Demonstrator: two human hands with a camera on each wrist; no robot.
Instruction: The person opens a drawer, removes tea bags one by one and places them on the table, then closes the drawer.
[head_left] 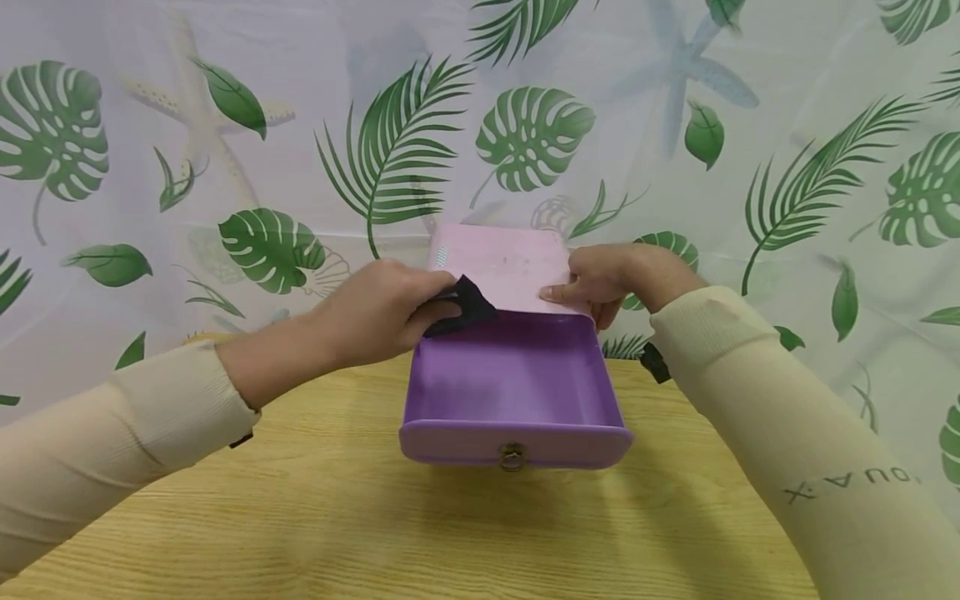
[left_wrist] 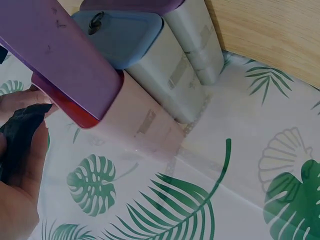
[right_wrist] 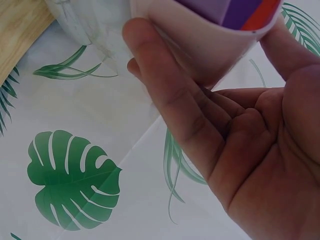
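Observation:
A pink drawer case (head_left: 502, 260) is at the centre of the head view. Its purple drawer (head_left: 517, 443) is pulled well out, and I see a bare purple floor inside and a small ring handle (head_left: 512, 457) on the front. My right hand (head_left: 611, 277) grips the case's right front edge, thumb on top and fingers along the side. Pinched in my left hand (head_left: 375, 310) is a black cloth (head_left: 474, 303), held by the case's left front edge above the drawer. In the left wrist view the cloth (left_wrist: 20, 135) is beside the case mouth.
Below the pink case are a unit with a blue drawer front (left_wrist: 120, 42) and one with a purple front (left_wrist: 135, 5), seen in the left wrist view. A wood-grain table (head_left: 300, 508) lies under them. A leaf-printed sheet (head_left: 300, 175) hangs close behind.

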